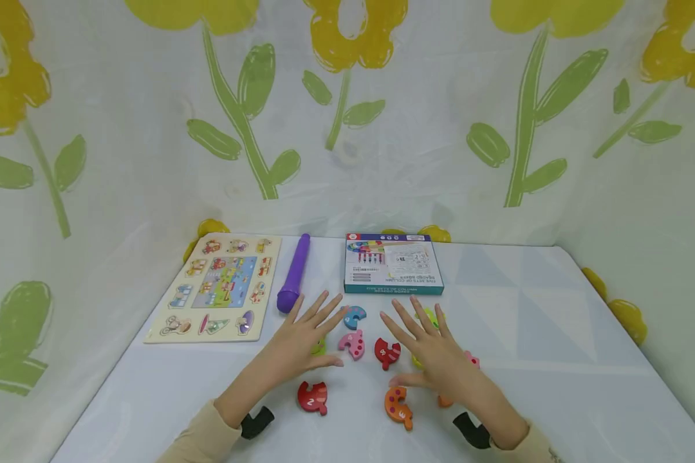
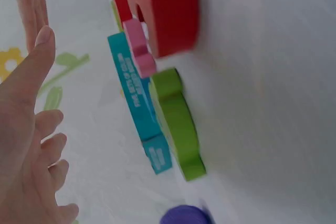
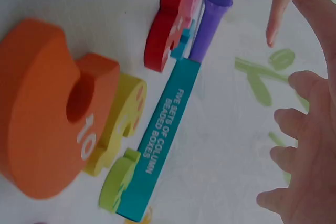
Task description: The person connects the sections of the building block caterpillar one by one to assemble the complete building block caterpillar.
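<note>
Both hands are spread above a group of small number puzzle pieces on the white table. My left hand [image 1: 301, 347] has straight, parted fingers and partly covers a green piece [image 2: 178, 129]. My right hand [image 1: 437, 357], also spread, is over a yellow piece [image 3: 123, 119] and a light green piece [image 3: 118, 182]. Neither hand holds anything. Between them lie a blue piece [image 1: 354, 317], a pink piece [image 1: 354, 344] and a red piece [image 1: 387, 353]. Nearer me are a red piece marked 2 [image 1: 313, 397], an orange piece marked 3 [image 1: 398, 406] and an orange piece marked 10 [image 3: 37, 114].
Toward the back left lies a wooden picture puzzle board [image 1: 174, 308]. Beside it is a purple toy microphone [image 1: 295, 273]. A flat box labelled as beaded boxes [image 1: 394, 263] lies at the table's back edge. A flower-printed curtain [image 1: 417, 141] hangs behind.
</note>
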A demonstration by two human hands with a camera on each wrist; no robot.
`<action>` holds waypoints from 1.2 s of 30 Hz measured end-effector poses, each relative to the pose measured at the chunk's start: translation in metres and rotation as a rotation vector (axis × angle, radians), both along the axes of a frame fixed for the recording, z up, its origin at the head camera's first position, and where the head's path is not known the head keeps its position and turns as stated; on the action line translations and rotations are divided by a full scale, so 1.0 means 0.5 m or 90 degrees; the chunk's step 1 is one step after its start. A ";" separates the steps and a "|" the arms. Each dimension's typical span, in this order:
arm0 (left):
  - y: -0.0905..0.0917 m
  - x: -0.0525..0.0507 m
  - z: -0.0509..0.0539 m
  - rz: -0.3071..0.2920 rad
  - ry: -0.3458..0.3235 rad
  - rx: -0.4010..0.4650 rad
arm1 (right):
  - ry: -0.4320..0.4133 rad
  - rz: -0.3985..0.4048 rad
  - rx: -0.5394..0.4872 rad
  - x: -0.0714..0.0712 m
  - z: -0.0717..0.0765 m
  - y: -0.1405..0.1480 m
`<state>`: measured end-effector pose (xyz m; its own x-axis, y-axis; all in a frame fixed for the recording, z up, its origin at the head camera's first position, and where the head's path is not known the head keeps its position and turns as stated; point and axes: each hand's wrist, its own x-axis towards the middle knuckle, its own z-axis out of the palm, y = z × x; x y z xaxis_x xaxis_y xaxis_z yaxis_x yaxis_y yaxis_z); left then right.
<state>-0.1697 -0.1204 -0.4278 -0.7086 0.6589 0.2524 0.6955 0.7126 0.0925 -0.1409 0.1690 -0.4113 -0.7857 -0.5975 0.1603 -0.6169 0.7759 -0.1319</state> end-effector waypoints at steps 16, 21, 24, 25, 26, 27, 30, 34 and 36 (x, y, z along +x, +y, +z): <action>-0.111 -0.021 -0.014 -0.050 -0.311 0.146 | -0.077 0.111 -0.022 0.011 -0.009 -0.081; -0.127 -0.038 -0.021 -0.069 -0.347 0.152 | -0.127 0.158 -0.058 0.008 -0.018 -0.103; -0.131 -0.046 -0.026 -0.089 -0.346 0.144 | -0.170 0.159 -0.077 0.007 -0.022 -0.116; -0.132 -0.049 -0.028 -0.095 -0.345 0.140 | -0.188 0.155 -0.084 0.006 -0.023 -0.121; -0.132 -0.052 -0.029 -0.100 -0.348 0.136 | -0.207 0.148 -0.091 0.006 -0.024 -0.126; -0.132 -0.055 -0.029 -0.103 -0.353 0.133 | -0.227 0.140 -0.096 0.005 -0.026 -0.132; -0.132 -0.064 -0.032 -0.110 -0.364 0.123 | -0.262 0.128 -0.111 0.002 -0.029 -0.149; -0.130 -0.070 -0.035 -0.120 -0.373 0.118 | -0.273 0.149 -0.129 -0.001 -0.038 -0.170; -0.129 -0.072 -0.036 -0.127 -0.371 0.112 | -0.263 0.163 -0.124 -0.002 -0.044 -0.181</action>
<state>-0.2056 -0.1850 -0.4458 -0.6305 0.7759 -0.0206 0.6136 0.5146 0.5989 -0.1421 0.0784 -0.4334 -0.6399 -0.7684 -0.0057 -0.6491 0.5445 -0.5312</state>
